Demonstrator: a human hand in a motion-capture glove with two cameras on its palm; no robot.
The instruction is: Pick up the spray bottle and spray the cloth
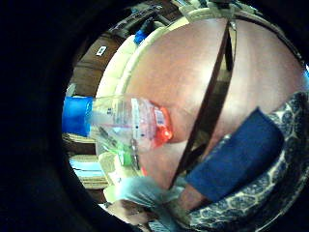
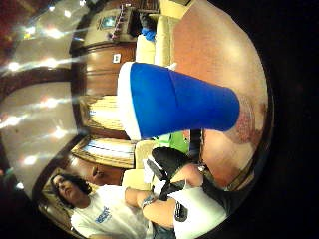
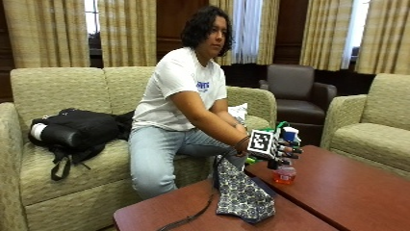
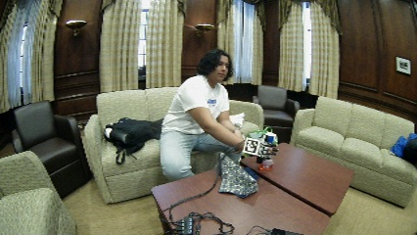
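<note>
Centre right, outside view: gloved right hand [image 3: 276,148] has its fingers wrapped round the spray bottle [image 3: 284,169], just above the table [image 3: 346,192].
Cloth: patterned cloth [image 3: 242,195] lies lower centre, beside it.
Progress: pickup done; spraying left.

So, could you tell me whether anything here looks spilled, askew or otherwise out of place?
Nothing stands out. The gloved right hand holds the clear plastic spray bottle with orange liquid upright above the reddish wooden table; the patterned navy cloth lies rumpled beside it, with no spill visible.
</note>
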